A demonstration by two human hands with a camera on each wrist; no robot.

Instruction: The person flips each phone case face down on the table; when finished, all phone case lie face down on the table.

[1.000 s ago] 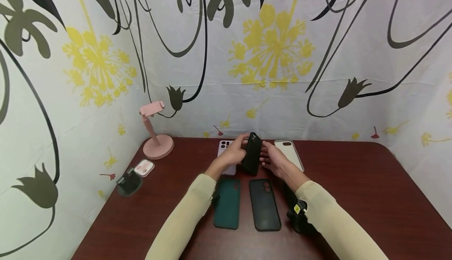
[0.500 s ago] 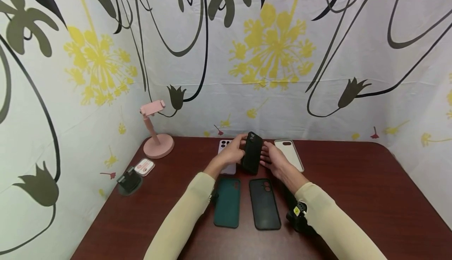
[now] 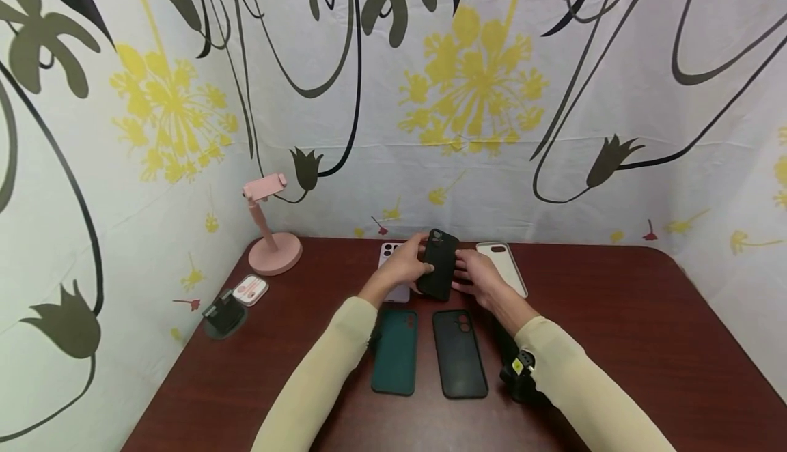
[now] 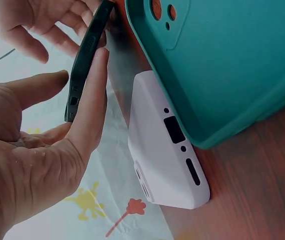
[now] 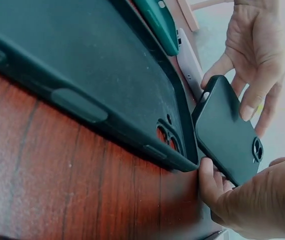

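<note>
My left hand (image 3: 402, 267) holds a black phone case (image 3: 440, 265) upright and tilted near the back of the table, thumb on one broad face and fingers behind it. My right hand (image 3: 479, 276) is at the case's right side, fingers loosely extended, fingertips right at its edge. In the right wrist view the held case (image 5: 227, 130) shows a camera cutout at one corner. In the left wrist view its thin side (image 4: 85, 60) faces the camera. A lilac phone case (image 3: 399, 295) lies partly hidden under my left hand, and a white phone case (image 3: 505, 267) lies behind my right.
Nearer on the dark red table (image 3: 615, 343) lie a teal phone case (image 3: 395, 353) and another black phone case (image 3: 460, 355). At the left stand a pink phone stand (image 3: 274, 254), a small white square item (image 3: 251, 290) and a dark folded stand (image 3: 225, 315). A patterned cloth (image 3: 393, 186) hangs behind.
The held black case has turned, showing its broad face more to the head view. My left thumb has moved farther onto that face. Both arms stay nearly in place.
</note>
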